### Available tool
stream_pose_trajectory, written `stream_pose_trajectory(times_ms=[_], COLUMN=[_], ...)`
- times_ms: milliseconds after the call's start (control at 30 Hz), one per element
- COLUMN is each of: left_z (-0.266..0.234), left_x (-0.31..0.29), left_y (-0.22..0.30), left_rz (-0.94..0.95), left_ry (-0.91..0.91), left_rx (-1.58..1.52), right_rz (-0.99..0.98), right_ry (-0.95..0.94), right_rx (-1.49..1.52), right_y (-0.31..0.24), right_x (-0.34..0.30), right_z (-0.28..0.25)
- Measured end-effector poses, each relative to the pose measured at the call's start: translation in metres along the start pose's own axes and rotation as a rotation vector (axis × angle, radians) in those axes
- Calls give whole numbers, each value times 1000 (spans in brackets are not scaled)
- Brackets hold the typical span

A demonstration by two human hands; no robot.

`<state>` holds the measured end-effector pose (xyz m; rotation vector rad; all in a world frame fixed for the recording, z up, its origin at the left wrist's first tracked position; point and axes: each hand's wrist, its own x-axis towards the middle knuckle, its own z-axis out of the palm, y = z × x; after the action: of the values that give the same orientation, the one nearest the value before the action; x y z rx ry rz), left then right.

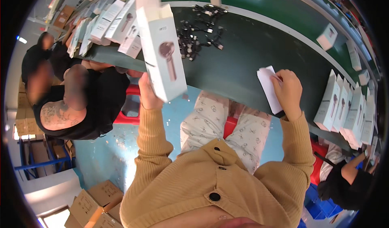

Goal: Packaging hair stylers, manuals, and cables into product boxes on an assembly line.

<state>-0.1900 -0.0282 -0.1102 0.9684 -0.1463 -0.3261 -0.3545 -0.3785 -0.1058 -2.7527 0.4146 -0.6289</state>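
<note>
My left hand (149,93) grips a tall white box (156,37) by its lower left side. Its top flap stands up open, and the front bears a picture of a round-headed device with a handle. The box is raised over the table's front edge, tilted slightly. At the right, my right hand (290,91) pinches a small stack of folded white leaflets (267,86) close to the table's near edge. Several short black cables (198,35) lie in a loose heap on the dark green table (239,45), just right of the box.
More white boxes (111,21) crowd the table's left end, and several others (344,110) stand in a row at the right. Another box (327,36) lies beyond the pale rail. Co-workers sit at left and right. Opened cartons (91,203) stand on the floor.
</note>
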Motion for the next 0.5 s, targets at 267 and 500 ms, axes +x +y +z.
stream_pose_trajectory(times_ms=[267,500], left_z=[20,45], left_x=[-50,-61], left_y=[-65,-78], left_rz=[-387,-482], left_ry=[-666,-642], left_rx=[-120,-188], right_rz=[257,187], right_ry=[-246,-345], right_rx=[267,184], right_y=[23,32], right_x=[18,5], right_z=[-17,-14])
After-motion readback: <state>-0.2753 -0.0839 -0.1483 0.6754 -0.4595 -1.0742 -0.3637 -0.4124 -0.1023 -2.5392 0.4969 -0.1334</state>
